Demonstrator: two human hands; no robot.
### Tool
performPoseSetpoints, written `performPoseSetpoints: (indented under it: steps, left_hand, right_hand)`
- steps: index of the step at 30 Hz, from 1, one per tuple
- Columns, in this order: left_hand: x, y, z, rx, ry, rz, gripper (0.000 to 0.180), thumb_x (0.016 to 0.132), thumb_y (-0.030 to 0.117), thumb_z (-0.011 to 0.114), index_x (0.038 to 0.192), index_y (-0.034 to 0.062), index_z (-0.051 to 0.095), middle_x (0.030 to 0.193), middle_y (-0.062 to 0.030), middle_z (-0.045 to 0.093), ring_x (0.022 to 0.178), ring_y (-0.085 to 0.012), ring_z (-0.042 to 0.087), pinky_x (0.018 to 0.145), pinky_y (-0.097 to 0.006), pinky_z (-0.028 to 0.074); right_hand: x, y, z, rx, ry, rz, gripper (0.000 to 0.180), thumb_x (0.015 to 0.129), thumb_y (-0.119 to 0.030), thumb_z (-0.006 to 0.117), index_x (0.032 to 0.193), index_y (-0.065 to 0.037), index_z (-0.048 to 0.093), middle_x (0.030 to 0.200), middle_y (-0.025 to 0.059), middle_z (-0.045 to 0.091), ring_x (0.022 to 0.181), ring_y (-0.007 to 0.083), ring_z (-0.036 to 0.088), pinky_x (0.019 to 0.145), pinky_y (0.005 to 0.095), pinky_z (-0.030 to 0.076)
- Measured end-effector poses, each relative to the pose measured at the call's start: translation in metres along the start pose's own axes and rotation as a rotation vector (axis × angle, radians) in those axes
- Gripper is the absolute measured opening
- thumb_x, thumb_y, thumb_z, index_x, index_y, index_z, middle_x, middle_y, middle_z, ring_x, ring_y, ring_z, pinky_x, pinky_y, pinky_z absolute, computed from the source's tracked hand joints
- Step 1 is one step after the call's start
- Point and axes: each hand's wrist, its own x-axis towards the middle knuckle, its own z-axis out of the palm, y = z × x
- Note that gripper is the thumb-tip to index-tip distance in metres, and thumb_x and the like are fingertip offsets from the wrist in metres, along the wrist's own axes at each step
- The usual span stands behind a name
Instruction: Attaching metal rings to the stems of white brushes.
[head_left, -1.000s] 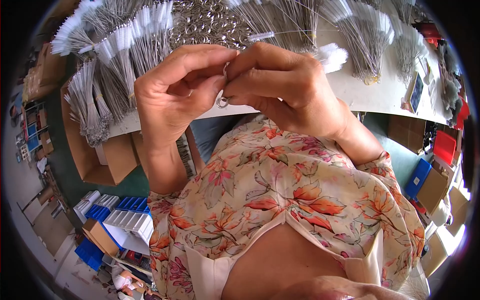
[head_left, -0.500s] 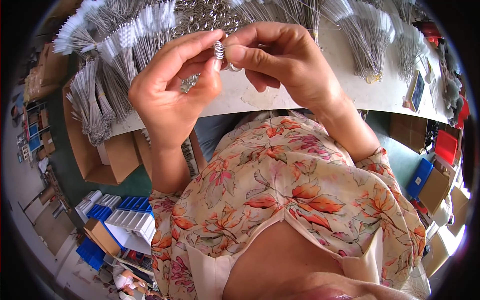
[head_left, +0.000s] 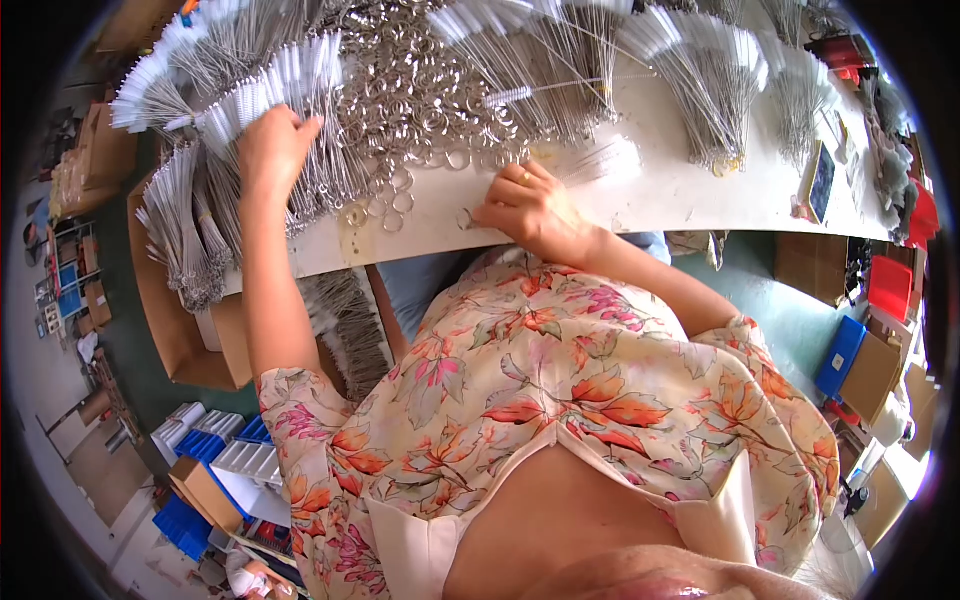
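At the left of the table, my left hand (head_left: 275, 150) is curled over a bundle of thin wire-handled brushes with white bristles (head_left: 325, 60). Its fingertips are hidden among them, so what they grip does not show. My right hand (head_left: 535, 212) rests low over the table's near edge, fingers bent and palm down. A small metal ring (head_left: 465, 218) sticks out at its fingertips. Between and beyond my hands spreads a heap of loose shiny metal rings (head_left: 420, 90), a few of them lying nearer me.
More brush bundles stand on the white table (head_left: 690, 205) at the right. One single brush (head_left: 508, 97) lies across others. A dark flat panel (head_left: 821, 182) is at the right end. Below the left edge is an open cardboard box (head_left: 185, 345); blue and white bins (head_left: 255, 462) stand behind.
My hands, earlier together around small metal rings, have parted. The left has moved left to the brushes, and the right has come down toward the table's near edge.
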Motion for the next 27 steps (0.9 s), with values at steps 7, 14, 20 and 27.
performPoseSetpoints:
  steps: [7, 14, 20, 27]
  left_hand:
    - [-0.007, -0.019, 0.023, -0.157, 0.18, 0.049, 0.02, 0.079, 0.028, 0.062, 0.078, 0.0078, 0.062, 0.074, -0.012, 0.063, 0.072, -0.0299, 0.061, 0.063, -0.038, 0.045]
    - [-0.023, -0.012, 0.003, -0.283, 0.331, -0.057, 0.019, 0.083, 0.029, 0.057, 0.08, 0.0102, 0.061, 0.071, -0.0111, 0.062, 0.069, -0.0298, 0.06, 0.061, -0.039, 0.046]
    - [-0.018, -0.053, -0.025, -1.046, 0.729, -0.059, 0.019, 0.087, 0.013, 0.052, 0.106, 0.0078, 0.055, 0.079, -0.0034, 0.06, 0.062, -0.0109, 0.053, 0.053, -0.021, 0.049]
    - [-0.032, -0.189, 0.028, 0.028, 0.15, -0.149, 0.036, 0.085, 0.033, 0.053, 0.085, -0.0032, 0.059, 0.076, -0.0211, 0.06, 0.068, -0.0388, 0.053, 0.064, -0.043, 0.041]
  right_hand:
    - [0.041, 0.063, -0.061, -0.343, 0.078, 0.126, 0.018, 0.066, -0.012, 0.063, 0.084, -0.012, 0.065, 0.088, 0.0001, 0.059, 0.09, 0.0189, 0.052, 0.078, 0.0341, 0.042]
    - [0.067, 0.095, -0.081, -0.178, -0.271, 0.38, 0.005, 0.072, -0.012, 0.067, 0.074, -0.007, 0.065, 0.084, 0.003, 0.06, 0.084, 0.0191, 0.055, 0.076, 0.0328, 0.043]
    - [0.076, 0.116, -0.145, 0.792, 0.329, 0.692, 0.029, 0.087, -0.023, 0.052, 0.093, 0.004, 0.061, 0.087, 0.0064, 0.06, 0.077, 0.0123, 0.058, 0.075, 0.0274, 0.047]
    - [-0.015, 0.168, -0.207, 0.629, 0.625, 0.883, 0.023, 0.089, -0.016, 0.047, 0.099, 0.002, 0.058, 0.07, 0.001, 0.051, 0.054, 0.0078, 0.044, 0.053, 0.0236, 0.041]
